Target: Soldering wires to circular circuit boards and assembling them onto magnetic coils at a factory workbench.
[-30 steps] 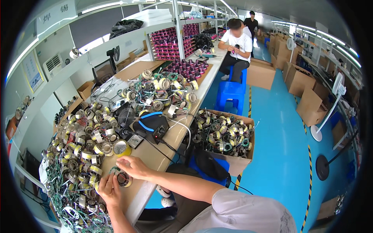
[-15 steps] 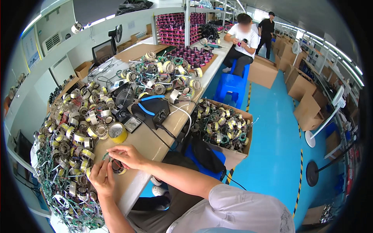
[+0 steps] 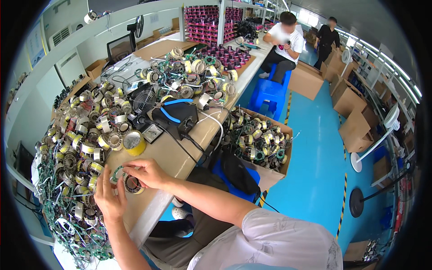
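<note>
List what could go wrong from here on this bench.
The thin green curved piece between the bare left hand and right hand could bend or slip if pulled unevenly.

The left hand works close beside a tangled heap of yellow-and-white round coils; it might snag there.

The blue-handled pliers resting on the black box-shaped device could slide off if bumped.

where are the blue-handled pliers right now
In the head view, left of centre, the pliers lie on the black box, just right of the round fan grille.
</note>
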Motion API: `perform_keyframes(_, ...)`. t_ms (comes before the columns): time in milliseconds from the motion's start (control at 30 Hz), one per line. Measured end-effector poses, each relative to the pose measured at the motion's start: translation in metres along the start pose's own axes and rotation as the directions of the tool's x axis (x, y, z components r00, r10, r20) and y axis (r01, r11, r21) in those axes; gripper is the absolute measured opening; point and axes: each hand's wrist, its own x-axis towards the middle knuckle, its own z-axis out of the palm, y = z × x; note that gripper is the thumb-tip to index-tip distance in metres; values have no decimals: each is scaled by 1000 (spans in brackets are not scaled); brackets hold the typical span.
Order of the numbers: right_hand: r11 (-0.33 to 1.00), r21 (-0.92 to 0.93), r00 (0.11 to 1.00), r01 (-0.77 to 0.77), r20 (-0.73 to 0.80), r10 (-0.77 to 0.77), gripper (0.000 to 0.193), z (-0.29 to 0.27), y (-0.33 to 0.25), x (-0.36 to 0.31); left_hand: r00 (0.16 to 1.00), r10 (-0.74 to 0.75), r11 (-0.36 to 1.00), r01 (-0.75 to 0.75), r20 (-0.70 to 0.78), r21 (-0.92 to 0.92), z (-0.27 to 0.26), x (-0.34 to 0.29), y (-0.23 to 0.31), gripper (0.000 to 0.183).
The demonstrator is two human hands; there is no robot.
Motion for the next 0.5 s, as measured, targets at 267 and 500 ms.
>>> perform_keyframes(267,999,29,999,-35,-28,36,31,3,-9,-4,974,-154,984,137,-163,-114,1,9,-20,8)
perform_keyframes(500,997,38,998,-66,-20,66,31,3,-12,-5,855,-515,677,357,-67,-644,9,-22,-27,4)
